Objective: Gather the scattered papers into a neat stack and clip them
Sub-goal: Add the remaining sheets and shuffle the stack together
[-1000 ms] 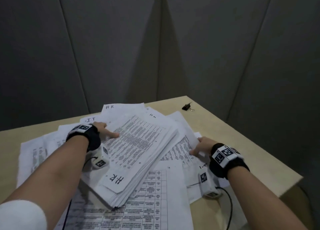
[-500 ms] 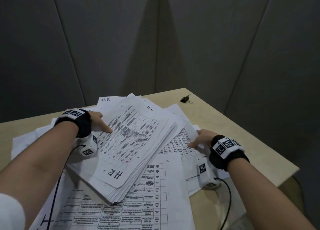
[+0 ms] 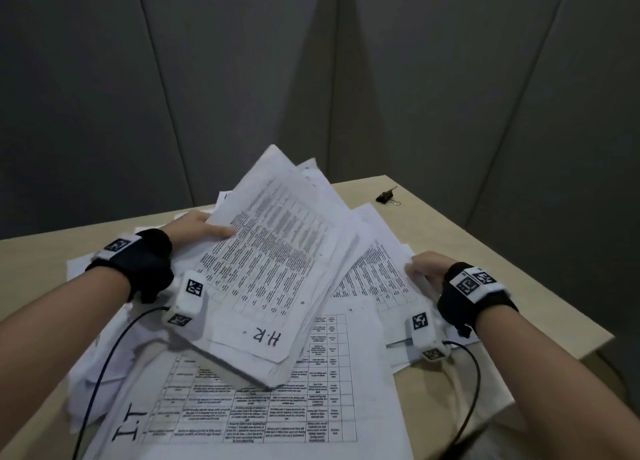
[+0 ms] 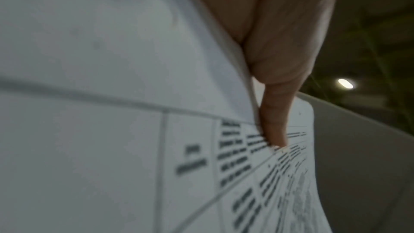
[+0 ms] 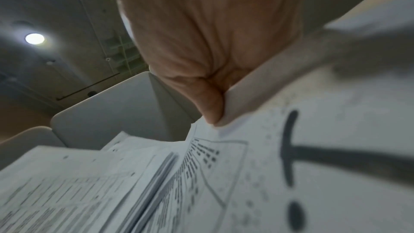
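Pale wood table [image 3: 485, 252]: left hand [image 3: 194, 226] grips the tilted paper stack [image 3: 273, 279]; right hand [image 3: 427, 269] pinches loose sheets [image 3: 374, 279].

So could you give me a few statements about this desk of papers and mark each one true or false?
1. The left hand grips the thick HR bundle, its far end tilted up off the desk. True.
2. The binder clip is already on the bundle. False: it lies alone on the desk near the far corner.
3. The right hand holds the edge of some sheets. True.
4. The big sheet nearest the camera is marked HR. False: it reads IT.
5. All papers are in one neat stack. False: they lie fanned and scattered.
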Demonstrator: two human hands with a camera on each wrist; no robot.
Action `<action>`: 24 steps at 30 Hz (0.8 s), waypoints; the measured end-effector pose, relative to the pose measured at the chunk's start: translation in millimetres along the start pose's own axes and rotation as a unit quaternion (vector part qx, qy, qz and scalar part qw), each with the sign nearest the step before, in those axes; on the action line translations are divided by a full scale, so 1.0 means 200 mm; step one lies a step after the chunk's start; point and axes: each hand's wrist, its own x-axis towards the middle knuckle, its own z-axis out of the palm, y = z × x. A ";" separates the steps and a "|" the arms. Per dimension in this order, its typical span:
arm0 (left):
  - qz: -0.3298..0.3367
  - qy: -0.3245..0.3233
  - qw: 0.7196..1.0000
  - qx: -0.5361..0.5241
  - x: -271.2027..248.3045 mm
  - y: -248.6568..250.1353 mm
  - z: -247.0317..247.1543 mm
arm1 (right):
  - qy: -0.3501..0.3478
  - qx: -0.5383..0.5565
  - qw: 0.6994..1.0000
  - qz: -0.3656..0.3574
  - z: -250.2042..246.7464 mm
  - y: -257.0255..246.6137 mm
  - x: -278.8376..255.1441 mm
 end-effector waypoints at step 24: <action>-0.145 0.029 0.980 -0.132 -0.27 -0.36 -0.07 | -0.110 0.132 0.980 -0.101 0.18 -0.11 -0.06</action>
